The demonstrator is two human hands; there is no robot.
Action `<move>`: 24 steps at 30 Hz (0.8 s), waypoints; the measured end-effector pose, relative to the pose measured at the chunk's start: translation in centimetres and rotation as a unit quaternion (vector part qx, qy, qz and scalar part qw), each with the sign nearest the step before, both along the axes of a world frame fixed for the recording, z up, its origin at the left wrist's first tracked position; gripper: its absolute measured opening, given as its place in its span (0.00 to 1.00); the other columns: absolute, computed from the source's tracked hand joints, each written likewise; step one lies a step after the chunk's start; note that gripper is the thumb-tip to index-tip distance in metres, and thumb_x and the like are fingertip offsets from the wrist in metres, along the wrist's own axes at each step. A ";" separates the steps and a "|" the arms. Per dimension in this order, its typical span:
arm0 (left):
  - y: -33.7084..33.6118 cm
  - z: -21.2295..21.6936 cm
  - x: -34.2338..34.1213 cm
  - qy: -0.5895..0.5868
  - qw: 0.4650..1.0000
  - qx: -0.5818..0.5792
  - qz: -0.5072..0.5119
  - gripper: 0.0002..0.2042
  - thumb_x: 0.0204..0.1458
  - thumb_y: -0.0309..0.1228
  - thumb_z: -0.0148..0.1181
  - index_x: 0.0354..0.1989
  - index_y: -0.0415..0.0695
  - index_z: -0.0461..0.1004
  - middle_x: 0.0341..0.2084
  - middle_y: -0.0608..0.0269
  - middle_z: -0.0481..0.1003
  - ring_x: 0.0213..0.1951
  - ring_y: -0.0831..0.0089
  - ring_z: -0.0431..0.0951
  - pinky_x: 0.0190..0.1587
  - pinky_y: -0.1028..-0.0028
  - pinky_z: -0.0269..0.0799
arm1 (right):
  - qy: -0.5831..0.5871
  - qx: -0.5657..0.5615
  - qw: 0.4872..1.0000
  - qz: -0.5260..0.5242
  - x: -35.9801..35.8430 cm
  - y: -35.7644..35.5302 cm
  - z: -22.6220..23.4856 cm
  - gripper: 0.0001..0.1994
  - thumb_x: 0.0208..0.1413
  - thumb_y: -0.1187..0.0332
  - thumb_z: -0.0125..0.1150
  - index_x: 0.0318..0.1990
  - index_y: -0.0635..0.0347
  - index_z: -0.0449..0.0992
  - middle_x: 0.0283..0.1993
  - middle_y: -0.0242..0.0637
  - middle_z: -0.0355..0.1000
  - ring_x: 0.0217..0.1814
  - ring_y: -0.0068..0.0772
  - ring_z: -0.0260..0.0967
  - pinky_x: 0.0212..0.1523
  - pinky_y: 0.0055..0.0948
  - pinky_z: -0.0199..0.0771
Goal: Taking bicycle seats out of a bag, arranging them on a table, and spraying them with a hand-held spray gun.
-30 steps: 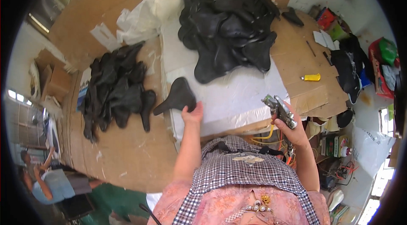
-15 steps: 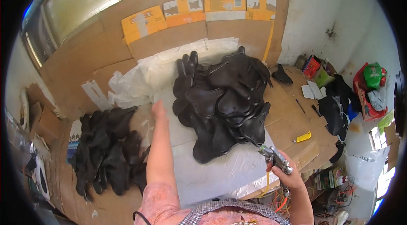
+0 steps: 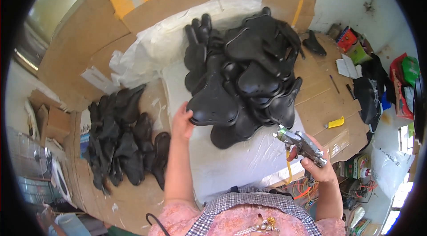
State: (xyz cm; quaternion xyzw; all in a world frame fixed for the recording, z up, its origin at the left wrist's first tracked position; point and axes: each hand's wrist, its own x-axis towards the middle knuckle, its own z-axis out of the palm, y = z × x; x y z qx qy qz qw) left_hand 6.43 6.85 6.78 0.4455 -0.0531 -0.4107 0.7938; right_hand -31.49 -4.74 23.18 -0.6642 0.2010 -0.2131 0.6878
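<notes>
My left hand (image 3: pixel 181 122) has its thumb over the rear corner of a glossy black bicycle saddle cover (image 3: pixel 213 104), gripping it. The cover lies tilted against a heap of similar black saddle covers (image 3: pixel 262 49), its narrow nose pointing away from me. In my right hand (image 3: pixel 321 167) is a metal spray gun (image 3: pixel 302 145), its nozzle turned left toward the front of the heap. A yellow hose (image 3: pixel 289 165) hangs from the gun. Fingers of the right hand are partly hidden behind the gun's body.
Another pile of black covers (image 3: pixel 118 138) lies at the left on cardboard. White sheeting (image 3: pixel 200 165) covers the middle of the table. At the right are a yellow cutter knife (image 3: pixel 335 123), a single saddle cover (image 3: pixel 315 44), a notepad (image 3: pixel 347 66) and a dark bag (image 3: pixel 368 98).
My left hand has come back toward me from the heap's left side and taken hold of a saddle cover. The spray gun has moved slightly up and right. The view has shifted.
</notes>
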 end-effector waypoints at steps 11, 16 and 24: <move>7.4 -3.0 -8.9 0.076 0.992 -0.058 0.085 0.22 0.49 0.16 0.45 0.56 0.35 0.60 0.50 0.55 0.68 0.51 0.64 0.70 0.55 0.65 0.66 | -0.034 -0.023 0.999 -0.015 -2.0 5.5 1.1 0.32 0.49 0.70 0.63 0.62 0.63 0.56 0.33 0.40 0.70 0.34 0.29 0.68 0.38 0.28 0.70; 7.0 -2.6 -10.6 0.054 0.992 -0.078 0.082 0.22 0.48 0.15 0.46 0.55 0.35 0.61 0.50 0.56 0.68 0.51 0.65 0.70 0.56 0.65 0.65 | 0.006 -0.008 1.000 -0.026 -6.1 6.7 1.0 0.32 0.48 0.72 0.63 0.61 0.64 0.56 0.34 0.39 0.71 0.36 0.27 0.69 0.39 0.28 0.70; 11.5 -5.1 -7.7 0.067 0.975 -0.127 0.170 0.21 0.48 0.16 0.45 0.54 0.37 0.63 0.51 0.54 0.68 0.53 0.60 0.68 0.56 0.60 0.64 | 0.219 -0.172 0.960 -0.030 -10.7 5.2 0.2 0.26 0.49 0.71 0.62 0.57 0.64 0.62 0.35 0.33 0.70 0.36 0.21 0.66 0.40 0.23 0.68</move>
